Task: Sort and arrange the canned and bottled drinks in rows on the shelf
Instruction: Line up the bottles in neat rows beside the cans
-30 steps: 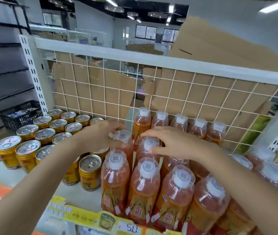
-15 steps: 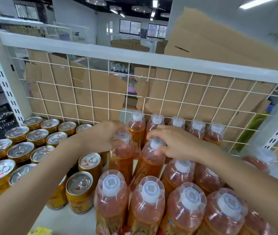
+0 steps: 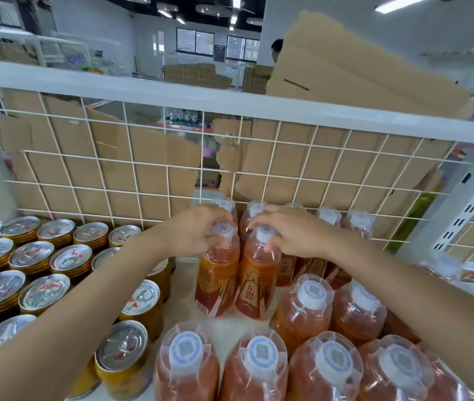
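My left hand (image 3: 192, 233) pinches the left bottle (image 3: 217, 280), my right hand (image 3: 291, 236) the right bottle (image 3: 259, 285) (12 o'clock); hard pushes could tip them.

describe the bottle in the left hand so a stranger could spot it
Find the white wire grid behind the shelf, then the orange bottles below it. Two stand apart between the back and front rows; it is the bottle nearer the gold cans, its cap gripped by the left hand.
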### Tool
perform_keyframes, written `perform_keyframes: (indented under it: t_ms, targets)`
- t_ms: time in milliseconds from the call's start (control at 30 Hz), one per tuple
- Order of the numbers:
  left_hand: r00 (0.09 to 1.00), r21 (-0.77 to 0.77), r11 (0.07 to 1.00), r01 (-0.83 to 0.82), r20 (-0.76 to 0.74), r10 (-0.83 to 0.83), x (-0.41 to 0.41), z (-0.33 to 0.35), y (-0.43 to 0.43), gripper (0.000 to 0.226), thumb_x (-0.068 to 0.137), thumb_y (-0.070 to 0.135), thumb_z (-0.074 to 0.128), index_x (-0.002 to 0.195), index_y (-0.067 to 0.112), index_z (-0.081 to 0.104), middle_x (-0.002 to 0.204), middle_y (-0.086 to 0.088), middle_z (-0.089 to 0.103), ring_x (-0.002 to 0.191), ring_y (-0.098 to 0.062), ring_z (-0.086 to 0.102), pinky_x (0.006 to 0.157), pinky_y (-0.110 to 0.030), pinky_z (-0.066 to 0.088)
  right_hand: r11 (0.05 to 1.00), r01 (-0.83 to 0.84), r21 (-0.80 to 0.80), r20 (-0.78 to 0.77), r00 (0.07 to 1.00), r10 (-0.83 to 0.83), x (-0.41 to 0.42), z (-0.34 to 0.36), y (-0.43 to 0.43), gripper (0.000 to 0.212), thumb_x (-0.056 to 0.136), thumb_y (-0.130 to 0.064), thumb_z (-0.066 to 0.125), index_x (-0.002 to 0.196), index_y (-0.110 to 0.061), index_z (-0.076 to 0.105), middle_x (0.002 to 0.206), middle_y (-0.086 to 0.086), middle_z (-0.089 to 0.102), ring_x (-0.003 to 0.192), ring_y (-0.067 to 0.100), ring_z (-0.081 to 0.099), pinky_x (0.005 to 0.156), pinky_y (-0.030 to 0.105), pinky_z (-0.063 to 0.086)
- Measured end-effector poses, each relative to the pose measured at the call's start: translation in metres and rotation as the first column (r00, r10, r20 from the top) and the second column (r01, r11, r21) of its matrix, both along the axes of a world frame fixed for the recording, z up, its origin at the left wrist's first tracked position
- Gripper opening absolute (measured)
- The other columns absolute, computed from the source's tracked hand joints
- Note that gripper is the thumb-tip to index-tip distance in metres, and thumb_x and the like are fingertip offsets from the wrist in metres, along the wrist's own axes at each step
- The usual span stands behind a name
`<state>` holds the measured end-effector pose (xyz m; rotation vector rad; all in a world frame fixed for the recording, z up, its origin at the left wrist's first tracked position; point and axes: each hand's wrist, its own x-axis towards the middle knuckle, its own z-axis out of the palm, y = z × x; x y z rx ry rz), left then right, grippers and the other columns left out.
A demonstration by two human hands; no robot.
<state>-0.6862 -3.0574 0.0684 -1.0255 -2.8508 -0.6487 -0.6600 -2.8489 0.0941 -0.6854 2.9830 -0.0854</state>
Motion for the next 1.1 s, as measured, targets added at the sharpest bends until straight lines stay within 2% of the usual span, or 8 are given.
perform_keyframes:
  t_ms: [100,267,433,533,600,767,900,1100]
  targets:
    - [0.999,0.028,0.999,0.033,0.007,-0.033,0.001,0.000,-0.002,0.041,0.087,0.020,0.063,0.127,0.018,0.054,0.125,-0.002,0.056,0.110,-0.014,0.051,0.085,-0.020,0.044,0.999,-0.038,-0.020,0.013,0.999,0.038,-0.003,0.000,0.003,0.046,0.087,-0.020,0.063,0.130,-0.027,0.049,0.117,-0.003,0.047,0.091,0.010,0.045,0.071,0.026,0.029]
    - [0.985,0.142,0.984,0.112,0.116,-0.129,0.003,-0.002,-0.001,0.042,0.089,0.007,0.060,0.129,0.019,0.053,0.117,-0.006,0.049,0.109,-0.016,0.049,0.092,-0.028,0.045,0.991,-0.085,-0.106,0.046,0.995,0.091,-0.003,-0.001,0.010,0.046,0.086,-0.010,0.062,0.127,-0.027,0.052,0.116,-0.008,0.046,0.085,-0.005,0.043,0.073,0.023,0.029]
    - [0.981,0.202,0.978,0.058,0.171,-0.093,0.004,-0.007,0.007,0.048,0.088,0.011,0.061,0.134,0.019,0.048,0.119,-0.005,0.047,0.113,-0.017,0.048,0.099,-0.029,0.040,0.964,-0.049,-0.262,0.082,0.994,0.073,0.000,-0.006,0.021,0.050,0.083,-0.011,0.066,0.129,-0.026,0.051,0.122,-0.014,0.045,0.115,0.005,0.043,0.094,0.021,0.032]
    - [0.986,0.135,0.991,0.006,0.166,-0.029,0.008,-0.009,0.006,0.074,0.075,0.029,0.077,0.138,0.019,0.041,0.127,0.000,0.045,0.119,-0.015,0.045,0.101,-0.031,0.040,0.949,0.014,-0.316,0.103,0.994,0.020,-0.001,-0.010,0.023,0.064,0.079,-0.024,0.073,0.136,-0.027,0.043,0.137,-0.008,0.043,0.126,0.009,0.040,0.101,0.025,0.034]
    - [0.994,0.045,0.998,-0.035,0.108,0.030,0.011,-0.012,0.009,0.087,0.066,0.034,0.082,0.139,0.021,0.036,0.132,0.002,0.042,0.121,-0.015,0.044,0.100,-0.032,0.041,0.960,0.049,-0.275,0.101,0.995,-0.022,-0.001,-0.014,0.022,0.073,0.074,-0.034,0.077,0.136,-0.026,0.040,0.138,-0.005,0.044,0.124,0.012,0.042,0.096,0.025,0.035]
    - [0.995,0.016,0.999,-0.030,0.091,0.029,0.012,-0.012,0.009,0.082,0.070,0.023,0.081,0.138,0.020,0.033,0.132,0.002,0.042,0.122,-0.016,0.043,0.097,-0.030,0.043,0.965,0.068,-0.251,0.066,0.996,-0.053,0.000,-0.019,0.015,0.066,0.072,-0.034,0.078,0.128,-0.024,0.043,0.131,-0.002,0.049,0.114,0.016,0.047,0.086,0.029,0.039]
    - [0.986,0.045,0.999,0.020,0.165,-0.027,0.010,-0.007,0.006,0.078,0.073,0.012,0.078,0.138,0.020,0.035,0.130,0.001,0.042,0.121,-0.014,0.042,0.097,-0.030,0.045,0.960,0.057,-0.275,0.074,0.997,-0.038,-0.001,-0.021,0.013,0.063,0.074,-0.028,0.077,0.128,-0.025,0.044,0.134,-0.003,0.047,0.119,0.015,0.044,0.092,0.031,0.038]
    - [0.991,0.039,0.999,0.032,0.127,-0.037,0.005,-0.011,0.002,0.079,0.074,0.013,0.077,0.140,0.021,0.034,0.133,0.001,0.039,0.126,-0.015,0.037,0.102,-0.036,0.042,0.958,0.044,-0.285,0.058,0.998,-0.029,-0.001,-0.021,0.009,0.064,0.077,-0.022,0.075,0.132,-0.023,0.041,0.139,-0.004,0.042,0.124,0.015,0.041,0.095,0.029,0.035]
